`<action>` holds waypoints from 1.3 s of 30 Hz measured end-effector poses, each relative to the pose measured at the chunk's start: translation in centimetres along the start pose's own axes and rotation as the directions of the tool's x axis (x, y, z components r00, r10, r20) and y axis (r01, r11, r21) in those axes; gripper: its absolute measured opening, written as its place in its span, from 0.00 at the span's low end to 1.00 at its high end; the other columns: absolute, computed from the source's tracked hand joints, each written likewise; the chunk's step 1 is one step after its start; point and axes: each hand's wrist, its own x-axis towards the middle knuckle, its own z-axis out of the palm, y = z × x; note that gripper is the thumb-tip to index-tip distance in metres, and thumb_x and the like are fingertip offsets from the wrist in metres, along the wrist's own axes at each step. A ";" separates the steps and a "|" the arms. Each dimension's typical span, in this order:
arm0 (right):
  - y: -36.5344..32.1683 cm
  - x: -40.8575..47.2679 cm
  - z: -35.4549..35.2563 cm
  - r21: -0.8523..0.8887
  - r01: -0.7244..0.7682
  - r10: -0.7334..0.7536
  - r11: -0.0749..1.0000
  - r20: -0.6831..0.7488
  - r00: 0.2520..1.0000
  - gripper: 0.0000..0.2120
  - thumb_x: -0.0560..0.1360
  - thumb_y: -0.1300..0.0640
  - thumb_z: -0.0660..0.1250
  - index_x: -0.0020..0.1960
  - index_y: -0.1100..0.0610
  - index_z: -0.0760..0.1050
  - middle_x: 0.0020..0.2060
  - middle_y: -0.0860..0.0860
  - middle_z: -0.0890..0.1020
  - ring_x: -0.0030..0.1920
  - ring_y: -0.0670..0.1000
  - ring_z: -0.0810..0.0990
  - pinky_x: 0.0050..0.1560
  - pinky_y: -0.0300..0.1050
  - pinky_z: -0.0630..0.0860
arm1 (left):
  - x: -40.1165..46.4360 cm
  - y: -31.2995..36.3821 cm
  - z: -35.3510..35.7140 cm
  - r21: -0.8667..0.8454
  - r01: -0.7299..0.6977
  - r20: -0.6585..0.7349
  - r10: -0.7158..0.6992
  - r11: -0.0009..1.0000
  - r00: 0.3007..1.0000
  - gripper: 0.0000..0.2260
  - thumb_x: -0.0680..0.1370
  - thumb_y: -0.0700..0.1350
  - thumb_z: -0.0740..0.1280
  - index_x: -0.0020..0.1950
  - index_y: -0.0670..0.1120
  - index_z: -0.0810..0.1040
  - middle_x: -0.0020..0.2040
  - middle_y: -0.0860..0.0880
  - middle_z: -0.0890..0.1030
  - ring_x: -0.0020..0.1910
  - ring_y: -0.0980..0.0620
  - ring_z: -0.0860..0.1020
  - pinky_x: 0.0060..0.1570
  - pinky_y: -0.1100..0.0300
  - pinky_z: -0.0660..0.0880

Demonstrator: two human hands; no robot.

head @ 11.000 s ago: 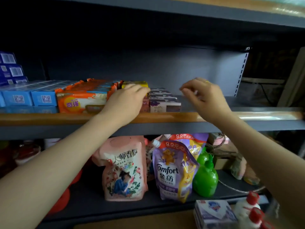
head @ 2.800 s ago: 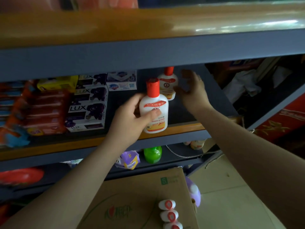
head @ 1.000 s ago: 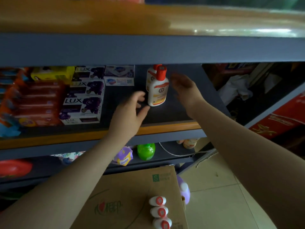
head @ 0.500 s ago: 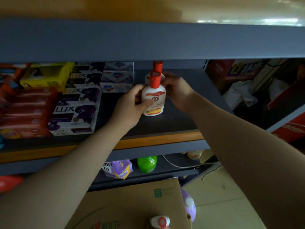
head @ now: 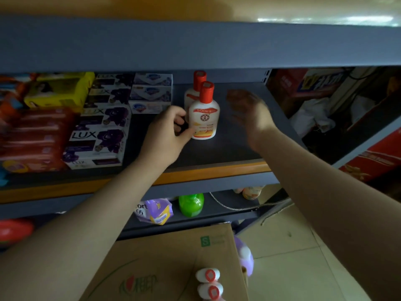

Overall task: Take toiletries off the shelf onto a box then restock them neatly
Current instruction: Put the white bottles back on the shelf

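Two red-capped lotion bottles [head: 204, 115] are stood upright, one behind the other, on the dark shelf [head: 227, 148]. The front bottle is touched by the left hand [head: 167, 133], its grip loosely curled, not clamped. The right hand [head: 249, 111], blurred, is held spread beside them.

My left hand [head: 167, 135] and right hand [head: 249, 114] are bare, no gloves; both forearms are bare too, with no sleeve showing anywhere up to the picture's edge; my wrists carry no watch or band; the right hand is blurred, so I cannot tell whether a finger bears a ring.
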 end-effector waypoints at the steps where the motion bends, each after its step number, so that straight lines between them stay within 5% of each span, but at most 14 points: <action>1: -0.2 -1.4 -0.5 -0.034 0.073 -0.074 0.997 -0.052 0.996 0.12 0.74 0.60 0.59 0.53 0.56 0.76 0.45 0.48 0.79 0.45 0.45 0.75 0.44 0.37 0.72 | -0.8 0.2 -0.4 0.058 -0.056 -0.027 0.057 0.997 0.998 0.14 0.73 0.41 0.70 0.57 0.41 0.74 0.50 0.47 0.76 0.49 0.50 0.75 0.48 0.60 0.71; 5: 0.8 -8.6 -3.0 -0.309 0.357 -0.385 0.881 -0.033 0.922 0.11 0.67 0.63 0.57 0.44 0.51 0.73 0.38 0.43 0.77 0.37 0.41 0.74 0.39 0.35 0.70 | -5.9 1.6 -1.2 0.262 -0.343 -0.078 0.374 0.902 0.924 0.10 0.74 0.41 0.62 0.53 0.40 0.77 0.51 0.42 0.77 0.51 0.43 0.74 0.51 0.58 0.66; 8: 4.2 -13.2 -4.5 -0.407 0.358 -0.350 0.840 0.096 0.932 0.12 0.66 0.66 0.56 0.45 0.54 0.73 0.36 0.46 0.78 0.34 0.43 0.74 0.35 0.35 0.70 | -10.9 0.8 0.2 0.241 -0.470 0.016 0.481 0.849 0.877 0.08 0.74 0.38 0.61 0.51 0.40 0.78 0.48 0.42 0.77 0.48 0.45 0.73 0.49 0.56 0.67; 11: 9.4 -16.1 -5.1 -0.531 0.291 -0.130 0.795 0.319 0.939 0.12 0.68 0.68 0.60 0.47 0.59 0.77 0.40 0.49 0.80 0.37 0.37 0.75 0.39 0.25 0.68 | -15.9 -2.5 2.7 0.148 -0.395 0.127 0.379 0.907 0.917 0.08 0.75 0.39 0.61 0.53 0.45 0.74 0.49 0.47 0.75 0.49 0.49 0.73 0.49 0.59 0.70; 14: 15.6 -17.9 -5.8 -0.681 0.249 0.165 0.688 0.480 0.861 0.14 0.73 0.70 0.61 0.55 0.60 0.78 0.47 0.49 0.78 0.40 0.34 0.74 0.43 0.21 0.65 | -20.5 -6.3 5.0 0.042 -0.167 0.236 0.153 0.985 0.960 0.08 0.75 0.41 0.60 0.52 0.49 0.73 0.47 0.51 0.74 0.44 0.60 0.75 0.46 0.66 0.72; 17: 21.8 -18.9 -6.5 -0.763 0.236 0.327 0.602 0.505 0.799 0.19 0.75 0.66 0.60 0.63 0.53 0.74 0.61 0.49 0.76 0.60 0.47 0.75 0.59 0.35 0.67 | -24.5 -9.2 6.4 0.088 0.073 0.313 -0.097 0.993 0.945 0.08 0.73 0.36 0.67 0.50 0.46 0.77 0.44 0.54 0.73 0.37 0.69 0.71 0.38 0.77 0.66; 21: 26.0 -18.9 -6.2 -0.814 0.130 0.522 0.566 0.476 0.707 0.21 0.76 0.59 0.64 0.68 0.53 0.69 0.66 0.53 0.72 0.66 0.53 0.69 0.67 0.49 0.64 | -28.5 -11.6 7.7 0.146 0.164 0.418 -0.211 0.976 0.883 0.07 0.73 0.37 0.69 0.50 0.45 0.78 0.42 0.55 0.73 0.35 0.64 0.71 0.34 0.70 0.67; 31: 29.7 -17.6 -4.6 -0.845 0.144 0.525 0.515 0.444 0.726 0.23 0.76 0.54 0.65 0.67 0.60 0.67 0.62 0.57 0.74 0.63 0.57 0.72 0.62 0.47 0.67 | -31.0 -13.0 11.4 0.165 0.313 0.573 -0.349 0.935 0.741 0.15 0.76 0.44 0.67 0.62 0.49 0.73 0.39 0.61 0.69 0.35 0.63 0.71 0.35 0.75 0.67; 35: 29.2 -17.3 -5.9 -0.741 -0.166 0.483 0.650 0.235 0.843 0.18 0.74 0.51 0.67 0.60 0.59 0.72 0.50 0.55 0.80 0.50 0.54 0.79 0.55 0.51 0.76 | -30.4 -13.2 12.1 0.118 0.366 0.570 -0.365 0.923 0.737 0.17 0.75 0.44 0.68 0.63 0.49 0.72 0.52 0.56 0.75 0.48 0.60 0.75 0.47 0.69 0.72; 39: 26.9 -17.7 -8.3 -0.367 -0.448 0.513 0.815 0.101 0.852 0.09 0.75 0.58 0.67 0.54 0.59 0.74 0.45 0.55 0.82 0.47 0.53 0.81 0.46 0.44 0.78 | -29.7 -13.4 13.7 0.134 0.375 0.585 -0.379 0.917 0.717 0.17 0.74 0.46 0.69 0.63 0.48 0.73 0.60 0.52 0.73 0.57 0.54 0.74 0.57 0.60 0.71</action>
